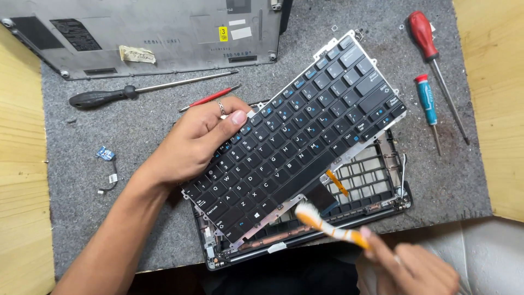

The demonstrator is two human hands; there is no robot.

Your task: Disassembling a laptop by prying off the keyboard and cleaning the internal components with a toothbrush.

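My left hand (191, 143) grips the left edge of a black laptop keyboard (305, 136), holding it tilted above an opened laptop frame (376, 180). A ring sits on one finger. My right hand (409, 270), at the bottom right, holds an orange-and-white toothbrush (327, 226). Its bristles touch the keyboard's lower edge, and the brush looks blurred. An orange ribbon cable (337, 182) hangs under the keyboard.
A grey felt mat (136, 131) covers the wooden table. A grey laptop bottom cover (147, 33) lies at the top left. A black screwdriver (109, 95) and a thin red tool (210, 98) lie below it. Red (431, 52) and teal (427, 101) screwdrivers lie right. A small blue connector (106, 154) lies left.
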